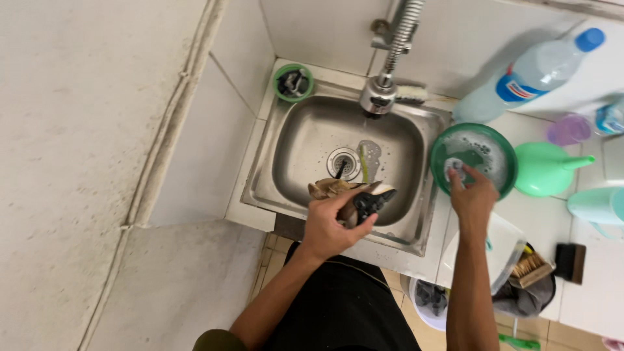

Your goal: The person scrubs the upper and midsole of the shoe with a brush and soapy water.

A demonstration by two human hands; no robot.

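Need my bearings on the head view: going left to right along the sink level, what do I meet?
Small green cup → steel sink → left hand holding a shoe → right hand in the green basin → green funnel.

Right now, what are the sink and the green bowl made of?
The sink looks like stainless steel: grey, smooth and shiny, with soft reflections on its walls. The green bowl looks like plastic: one even bright colour with a dull sheen and a thin rim, and foamy water inside. The right hand reaches into it; the left hand holds a shoe, material unclear.
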